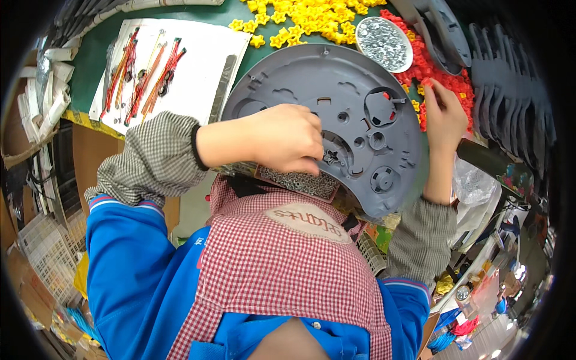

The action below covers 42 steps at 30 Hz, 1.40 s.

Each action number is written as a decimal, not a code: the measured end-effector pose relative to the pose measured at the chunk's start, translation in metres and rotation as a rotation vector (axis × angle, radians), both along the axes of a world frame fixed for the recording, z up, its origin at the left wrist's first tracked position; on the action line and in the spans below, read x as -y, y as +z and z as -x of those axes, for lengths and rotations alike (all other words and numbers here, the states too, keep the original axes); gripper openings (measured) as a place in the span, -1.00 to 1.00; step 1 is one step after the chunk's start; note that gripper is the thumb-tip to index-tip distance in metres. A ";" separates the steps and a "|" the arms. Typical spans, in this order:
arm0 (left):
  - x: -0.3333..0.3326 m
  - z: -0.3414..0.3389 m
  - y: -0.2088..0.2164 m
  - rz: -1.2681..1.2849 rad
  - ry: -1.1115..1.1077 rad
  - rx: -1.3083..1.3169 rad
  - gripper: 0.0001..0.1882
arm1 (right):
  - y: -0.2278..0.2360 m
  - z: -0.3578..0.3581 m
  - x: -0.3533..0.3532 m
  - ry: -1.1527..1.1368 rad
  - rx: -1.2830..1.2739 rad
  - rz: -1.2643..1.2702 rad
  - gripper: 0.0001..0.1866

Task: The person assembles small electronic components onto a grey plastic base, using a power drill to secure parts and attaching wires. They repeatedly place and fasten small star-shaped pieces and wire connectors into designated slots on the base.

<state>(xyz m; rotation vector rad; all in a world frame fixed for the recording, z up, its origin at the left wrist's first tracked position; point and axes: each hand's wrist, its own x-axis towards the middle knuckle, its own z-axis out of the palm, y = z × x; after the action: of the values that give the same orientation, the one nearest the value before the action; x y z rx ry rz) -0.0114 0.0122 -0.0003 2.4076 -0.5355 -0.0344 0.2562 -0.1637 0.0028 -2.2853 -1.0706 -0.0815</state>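
A broad, crescent-shaped grey plastic shell (288,75) is laid along the near edge of the green-topped bench (207,13), its ribbed inner face turned up and its hollowed side toward the wearer. The left hand (270,138) is held over the shell's left half, fingers curled together with their tips toward the hollowed edge; whether anything is clamped there cannot be told. Just below it, at the bench's near edge, a shallow box of small metal fasteners (300,182) is partly covered by the shell.

The right hand (445,114) is placed at the heap of small red plastic pieces (447,78), right of the shell. Thumb and forefinger are brought close together beside red; whether a piece is gripped cannot be told.

Toward the far edge, yellow star-shaped plastic pieces (312,18) are heaped near a white bowl of shiny metal parts (358,37). Toward the left edge, red-wired assemblies (144,78) are set out on a white sheet (201,66).
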 end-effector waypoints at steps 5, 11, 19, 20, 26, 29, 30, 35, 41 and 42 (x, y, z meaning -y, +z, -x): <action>0.023 0.019 -0.012 -0.219 0.172 0.126 -0.82 | -0.004 0.099 0.015 0.844 -0.127 0.090 -0.75; 0.042 0.041 -0.007 -0.128 0.350 0.546 -0.91 | -0.014 0.097 0.015 0.865 -0.091 0.129 -0.79; 0.061 0.062 -0.028 -0.159 0.203 0.096 -0.88 | -0.005 0.119 0.013 0.697 -0.107 0.037 -0.79; 0.061 0.063 -0.027 -0.152 0.201 0.108 -0.89 | -0.001 0.133 0.021 0.682 -0.085 0.015 -0.78; 0.036 0.057 0.017 0.166 0.361 -0.072 -0.88 | -0.018 0.201 0.048 0.650 0.154 0.246 -0.83; 0.012 0.031 0.028 0.206 0.386 -0.030 -0.84 | -0.027 0.209 0.038 0.484 0.160 0.244 -0.92; 0.010 0.020 0.021 0.185 0.421 -0.098 -0.89 | -0.030 0.210 0.037 0.489 0.145 0.263 -0.94; 0.006 -0.018 -0.011 -0.085 0.313 0.019 -0.93 | -0.034 0.211 0.040 0.478 0.077 0.342 -0.88; 0.012 -0.027 -0.018 -0.166 0.272 0.021 -0.91 | -0.021 0.206 0.045 0.525 -0.025 0.208 -0.82; 0.013 -0.027 -0.017 -0.191 0.277 0.028 -0.90 | -0.019 0.205 0.045 0.538 -0.038 0.162 -0.80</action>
<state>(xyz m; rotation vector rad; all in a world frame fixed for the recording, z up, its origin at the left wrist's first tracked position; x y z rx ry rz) 0.0160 -0.0010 -0.0176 2.6515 -0.2144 0.0721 0.0513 -0.2092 -0.0159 -2.0431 -1.6812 0.2726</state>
